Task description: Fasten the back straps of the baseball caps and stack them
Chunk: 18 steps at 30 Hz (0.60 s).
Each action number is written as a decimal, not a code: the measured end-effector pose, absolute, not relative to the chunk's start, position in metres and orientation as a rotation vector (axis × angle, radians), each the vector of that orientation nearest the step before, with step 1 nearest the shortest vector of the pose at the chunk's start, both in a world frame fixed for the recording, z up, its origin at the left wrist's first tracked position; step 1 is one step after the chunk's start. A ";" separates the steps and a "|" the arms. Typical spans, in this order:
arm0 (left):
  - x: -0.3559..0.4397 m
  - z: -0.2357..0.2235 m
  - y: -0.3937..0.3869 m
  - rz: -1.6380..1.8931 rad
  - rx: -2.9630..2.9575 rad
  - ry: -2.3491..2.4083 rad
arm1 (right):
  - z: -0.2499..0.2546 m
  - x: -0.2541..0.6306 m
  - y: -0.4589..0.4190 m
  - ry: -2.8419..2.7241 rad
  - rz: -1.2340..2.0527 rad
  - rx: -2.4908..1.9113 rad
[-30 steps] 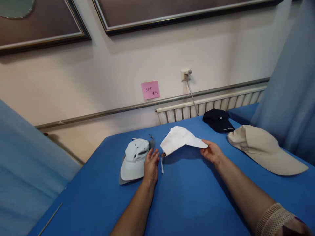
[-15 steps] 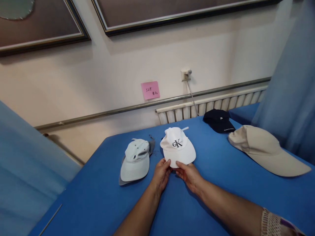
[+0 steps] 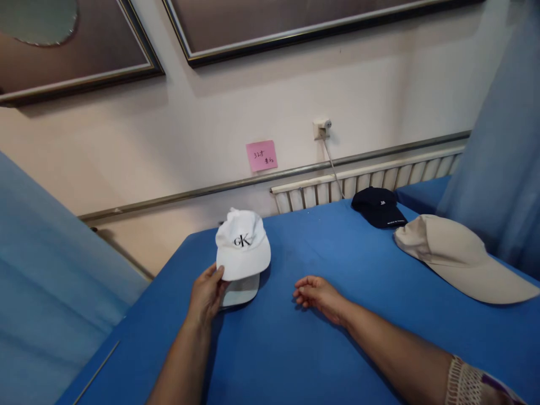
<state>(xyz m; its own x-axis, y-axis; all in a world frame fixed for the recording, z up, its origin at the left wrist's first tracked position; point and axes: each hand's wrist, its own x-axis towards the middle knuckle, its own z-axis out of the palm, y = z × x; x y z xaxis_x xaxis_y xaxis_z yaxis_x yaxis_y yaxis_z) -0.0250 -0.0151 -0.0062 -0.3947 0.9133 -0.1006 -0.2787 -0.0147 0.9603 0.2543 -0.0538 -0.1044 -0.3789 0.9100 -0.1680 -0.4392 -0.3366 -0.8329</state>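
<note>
A white baseball cap (image 3: 243, 243) with black letters on its front is gripped at the left edge of its brim by my left hand (image 3: 206, 295), thumb on top. It is over a pale grey-blue cap (image 3: 241, 291), whose brim shows below; the rest of that cap is hidden. Whether the two caps touch, I cannot tell. My right hand (image 3: 316, 295) is over the blue surface to the right of the caps, holding nothing, its fingers loosely curled and somewhat apart.
A navy cap (image 3: 377, 207) lies at the back right of the blue-covered table (image 3: 320, 349), with a large beige cap (image 3: 459, 256) in front of it. Blue curtains (image 3: 50, 281) hang on both sides. A radiator (image 3: 363, 180) and a pink note (image 3: 261, 156) are behind the table.
My left hand has carried the white cap leftward, over the pale cap. My right hand has let go of its brim and stayed near the middle.
</note>
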 end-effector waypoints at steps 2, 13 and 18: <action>-0.042 -0.019 -0.030 1.572 0.667 1.431 | -0.106 0.255 -0.053 -0.904 1.857 -0.807; -0.066 -0.042 -0.056 1.730 0.840 2.180 | -0.098 0.267 -0.048 -0.509 1.653 -0.962; -0.014 -0.040 -0.057 1.702 1.551 2.018 | -0.109 0.355 -0.056 -0.117 1.148 -1.046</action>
<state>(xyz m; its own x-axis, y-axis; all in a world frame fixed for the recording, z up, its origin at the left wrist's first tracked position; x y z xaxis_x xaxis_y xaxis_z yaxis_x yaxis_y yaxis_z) -0.0138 -0.0574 -0.0398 -0.4845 0.7110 0.5096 0.6224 -0.1291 0.7720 0.3548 -0.0563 -0.1088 0.4587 0.7865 -0.4134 -0.6873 0.0192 -0.7261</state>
